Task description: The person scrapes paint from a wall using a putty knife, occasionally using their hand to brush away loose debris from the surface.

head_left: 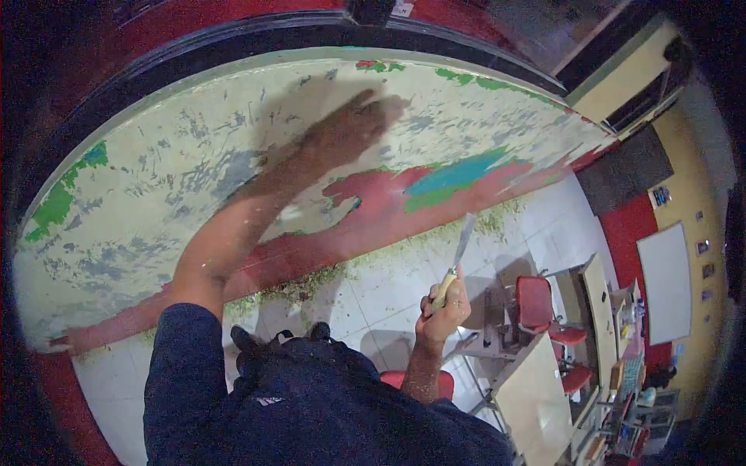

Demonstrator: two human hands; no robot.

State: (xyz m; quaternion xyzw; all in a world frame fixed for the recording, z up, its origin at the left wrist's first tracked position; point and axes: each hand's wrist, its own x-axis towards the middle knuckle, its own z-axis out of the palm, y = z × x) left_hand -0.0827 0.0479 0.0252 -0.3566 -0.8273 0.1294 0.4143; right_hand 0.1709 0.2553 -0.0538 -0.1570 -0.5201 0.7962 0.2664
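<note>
My left hand point(377, 120) is raised in front of the wall point(148, 179), its fingers appearing stretched out with nothing in them. Shadow covers it, so I cannot tell whether it touches the surface. In my right hand point(449, 311), lower down and away from the wall, is a paint scraper point(465, 245) with a pale handle; its metal blade points up. Cream paint on the wall is worn to grey streaks, with green patches point(58, 202), a blue patch point(454, 172) and a red band along the bottom.
Paint flakes point(295, 289) litter the white tiled floor point(373, 287) along the wall's foot. To the right stand red chairs point(535, 303) and a pale table point(532, 396). A whiteboard point(664, 283) hangs on the far yellow wall. A dark ledge point(256, 31) runs above the scraped wall.
</note>
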